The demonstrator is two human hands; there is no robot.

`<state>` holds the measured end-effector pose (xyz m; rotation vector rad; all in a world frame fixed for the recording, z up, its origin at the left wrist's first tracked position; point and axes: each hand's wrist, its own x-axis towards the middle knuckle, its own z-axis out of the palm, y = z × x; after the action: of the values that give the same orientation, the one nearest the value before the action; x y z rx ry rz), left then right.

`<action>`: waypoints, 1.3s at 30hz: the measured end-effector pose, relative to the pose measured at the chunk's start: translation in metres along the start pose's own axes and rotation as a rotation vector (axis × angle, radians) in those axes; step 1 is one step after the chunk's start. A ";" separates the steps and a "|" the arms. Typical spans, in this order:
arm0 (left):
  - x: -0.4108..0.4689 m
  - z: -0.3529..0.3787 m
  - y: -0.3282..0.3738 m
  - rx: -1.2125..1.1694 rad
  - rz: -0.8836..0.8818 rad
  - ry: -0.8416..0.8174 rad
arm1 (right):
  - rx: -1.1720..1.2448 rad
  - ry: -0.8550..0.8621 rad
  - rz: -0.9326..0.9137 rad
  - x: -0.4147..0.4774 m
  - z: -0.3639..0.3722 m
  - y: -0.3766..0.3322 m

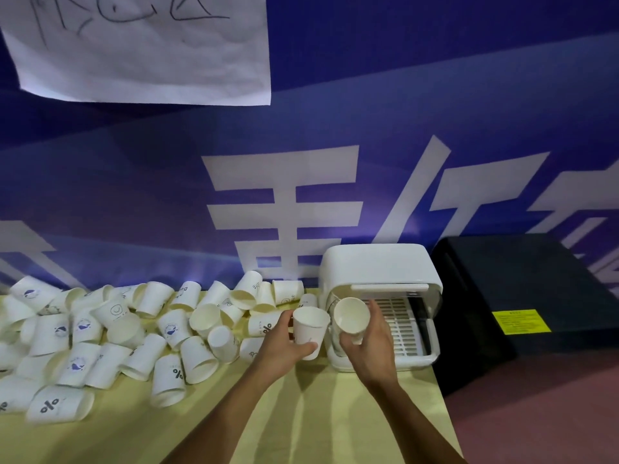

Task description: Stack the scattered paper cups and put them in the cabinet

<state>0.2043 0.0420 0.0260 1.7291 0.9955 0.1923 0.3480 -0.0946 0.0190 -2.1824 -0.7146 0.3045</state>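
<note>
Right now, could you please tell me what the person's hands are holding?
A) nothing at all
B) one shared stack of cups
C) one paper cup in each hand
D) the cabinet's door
C: the left hand grips one paper cup and the right hand grips a second cup, both in front of the white cabinet.

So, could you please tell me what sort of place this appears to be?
Probably a staged demo or event space rather than a kitchen: a large printed blue banner backs a yellow-covered table heaped with paper cups, beside a small white countertop cabinet.
</note>
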 end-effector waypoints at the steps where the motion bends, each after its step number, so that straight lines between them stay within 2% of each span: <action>1: 0.001 0.000 0.000 0.003 0.005 -0.002 | -0.010 -0.005 -0.001 0.000 0.001 0.001; 9: 0.000 -0.006 0.003 0.049 0.014 0.006 | -0.046 -0.007 -0.027 0.001 0.003 0.000; 17: 0.000 -0.004 -0.002 0.038 -0.003 -0.007 | -0.104 0.065 -0.015 -0.005 0.004 0.000; 31: 0.002 -0.001 0.003 0.064 0.017 -0.005 | -0.195 -0.063 0.035 0.002 0.004 0.007; 35: -0.001 -0.004 0.007 0.047 0.054 0.007 | -0.090 0.103 -0.023 -0.004 -0.002 -0.005; 39: -0.006 -0.002 0.017 0.023 0.115 0.000 | 0.109 0.013 -0.036 -0.010 -0.010 -0.019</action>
<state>0.2081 0.0377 0.0428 1.8091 0.9019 0.2563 0.3364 -0.0970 0.0394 -2.0649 -0.7131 0.3040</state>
